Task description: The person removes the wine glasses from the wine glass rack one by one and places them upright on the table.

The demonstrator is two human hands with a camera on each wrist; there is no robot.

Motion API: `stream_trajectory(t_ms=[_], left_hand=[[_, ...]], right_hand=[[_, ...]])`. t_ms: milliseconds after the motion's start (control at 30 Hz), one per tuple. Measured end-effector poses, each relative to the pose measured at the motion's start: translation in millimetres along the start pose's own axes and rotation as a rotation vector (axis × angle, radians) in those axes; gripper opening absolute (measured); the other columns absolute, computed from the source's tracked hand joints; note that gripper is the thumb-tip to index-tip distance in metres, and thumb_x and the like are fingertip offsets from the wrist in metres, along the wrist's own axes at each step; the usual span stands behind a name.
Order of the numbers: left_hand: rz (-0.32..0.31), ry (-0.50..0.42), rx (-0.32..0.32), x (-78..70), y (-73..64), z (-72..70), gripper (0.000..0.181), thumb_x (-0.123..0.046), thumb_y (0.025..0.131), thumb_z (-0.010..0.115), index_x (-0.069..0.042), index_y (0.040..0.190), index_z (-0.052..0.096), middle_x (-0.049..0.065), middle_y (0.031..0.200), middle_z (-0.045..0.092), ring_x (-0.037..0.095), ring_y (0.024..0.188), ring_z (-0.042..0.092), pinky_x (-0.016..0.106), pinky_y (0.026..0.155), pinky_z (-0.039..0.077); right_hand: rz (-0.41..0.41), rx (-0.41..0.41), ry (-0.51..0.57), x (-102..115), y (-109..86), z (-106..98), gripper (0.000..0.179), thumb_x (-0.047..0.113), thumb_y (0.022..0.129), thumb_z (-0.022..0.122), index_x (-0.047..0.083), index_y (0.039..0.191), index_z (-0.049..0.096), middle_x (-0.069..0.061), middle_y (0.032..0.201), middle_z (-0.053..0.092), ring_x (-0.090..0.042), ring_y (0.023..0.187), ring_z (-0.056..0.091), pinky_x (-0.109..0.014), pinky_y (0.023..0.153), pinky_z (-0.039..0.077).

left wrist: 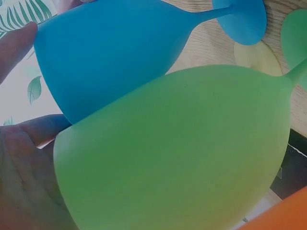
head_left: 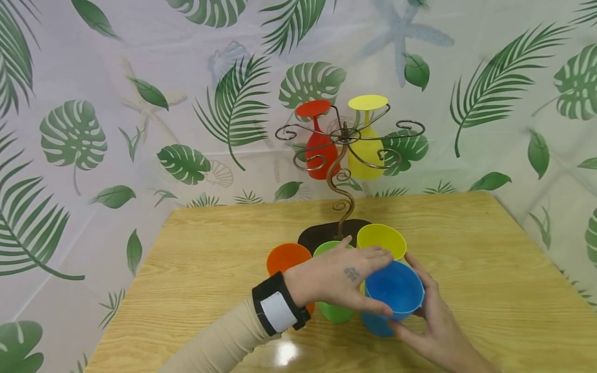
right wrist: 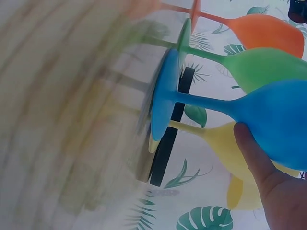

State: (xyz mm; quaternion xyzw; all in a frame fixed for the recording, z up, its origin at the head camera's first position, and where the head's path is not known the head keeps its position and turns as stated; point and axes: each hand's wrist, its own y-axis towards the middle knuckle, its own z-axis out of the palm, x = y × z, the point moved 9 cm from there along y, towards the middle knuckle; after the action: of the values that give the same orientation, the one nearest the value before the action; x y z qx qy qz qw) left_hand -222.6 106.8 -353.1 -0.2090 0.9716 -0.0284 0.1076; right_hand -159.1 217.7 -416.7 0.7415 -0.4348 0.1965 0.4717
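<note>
A blue goblet [head_left: 396, 290] stands at the near right of a group of goblets, mouth facing up. My right hand [head_left: 431, 311] grips its bowl from the right, thumb on the near side and fingers behind. Reaching over the light green goblet [head_left: 336, 311], my left hand [head_left: 342, 274] lies across the blue goblet's left side, its fingers fairly straight and touching the rim. In the right wrist view, the blue foot [right wrist: 164, 96] is near the table; whether it touches is unclear. Beside these are an orange goblet [head_left: 284, 257] and a yellow goblet [head_left: 381, 239].
Behind the goblets stands a curled metal rack [head_left: 344, 135] on a black base [head_left: 317, 234]. A red goblet [head_left: 322, 153] and another yellow goblet [head_left: 367, 150] hang upside down from its arms. The wooden table [head_left: 200, 269] meets a leaf-patterned backdrop [head_left: 186, 77].
</note>
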Motion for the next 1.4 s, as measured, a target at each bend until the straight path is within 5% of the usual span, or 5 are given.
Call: stream_trajectory(t_ms=[300,500,833,1233,1400], left_hand=[[0.000,0.000,0.013,0.5,1.7,3.7,0.089,-0.069,0.093,0.058,-0.017,0.161,0.034,-0.001,0.165,0.035,0.016,0.155,0.025,0.063,0.122,0.020],[0.000,0.026,0.005,1.0,4.0,3.9,0.086,-0.067,0.094,0.054,-0.015,0.160,0.034,0.002,0.166,0.033,0.021,0.156,0.024,0.065,0.120,0.020],[-0.017,0.018,0.000,4.7,4.9,1.1,0.085,-0.066,0.095,0.054,-0.015,0.160,0.035,0.002,0.165,0.034,0.020,0.156,0.024,0.069,0.120,0.018],[-0.022,-0.009,-0.005,5.4,2.2,3.9,0.086,-0.065,0.095,0.053,-0.013,0.161,0.033,0.003,0.168,0.028,0.022,0.158,0.018,0.066,0.122,0.012],[-0.015,-0.033,-0.029,4.5,0.6,1.1,0.088,-0.067,0.095,0.054,-0.014,0.161,0.032,0.003,0.169,0.023,0.021,0.158,0.013,0.065,0.123,0.009]], right_hand=[[0.035,0.015,-0.001,-3,-0.9,0,0.114,-0.009,0.074,0.083,0.006,0.162,0.013,-0.020,0.165,0.023,0.009,0.129,0.042,-0.021,0.075,0.059],[0.090,0.023,-0.001,-9,-0.8,3,0.105,-0.005,0.082,0.080,0.011,0.162,0.014,-0.021,0.160,0.031,0.001,0.126,0.049,-0.036,0.075,0.063],[0.120,0.022,-0.006,-17,0.5,1,0.097,-0.005,0.083,0.080,0.005,0.159,0.020,-0.026,0.147,0.045,0.015,0.122,0.045,-0.042,0.076,0.063],[0.151,0.039,-0.047,-16,0.4,3,0.095,0.004,0.085,0.082,0.009,0.159,0.023,-0.020,0.147,0.048,-0.003,0.122,0.056,-0.019,0.086,0.056],[0.098,0.029,-0.034,-13,-0.5,-3,0.101,-0.001,0.083,0.081,0.008,0.162,0.019,-0.025,0.150,0.045,0.010,0.126,0.046,-0.011,0.092,0.050]])
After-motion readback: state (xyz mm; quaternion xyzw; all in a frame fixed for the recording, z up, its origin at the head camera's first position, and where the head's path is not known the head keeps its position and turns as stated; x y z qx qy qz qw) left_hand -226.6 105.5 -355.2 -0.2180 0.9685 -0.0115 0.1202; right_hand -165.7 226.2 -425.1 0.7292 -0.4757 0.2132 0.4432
